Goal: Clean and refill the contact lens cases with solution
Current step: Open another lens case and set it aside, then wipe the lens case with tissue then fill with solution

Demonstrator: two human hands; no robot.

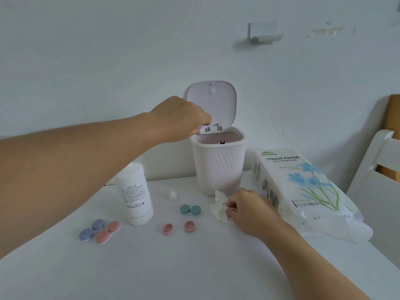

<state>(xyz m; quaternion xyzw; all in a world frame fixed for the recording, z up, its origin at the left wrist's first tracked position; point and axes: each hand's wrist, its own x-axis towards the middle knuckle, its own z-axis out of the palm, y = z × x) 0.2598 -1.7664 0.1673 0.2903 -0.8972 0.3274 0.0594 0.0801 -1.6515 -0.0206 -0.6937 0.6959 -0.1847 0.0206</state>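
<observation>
This looks like a room in a home. A plain white table (194, 267) is pushed up against a pale painted wall (108, 50). A small stick-on holder (263, 32) is fixed high on the wall, and some paint is chipped off beside it. A little bin (218, 165) with its lid flipped up is kept on the table, next to a soft pack of tissue paper (303, 182). A white chair (376, 169) is seen at the right, with a piece of wooden furniture (394, 118) behind it. Such everyday things are found where people live.
</observation>
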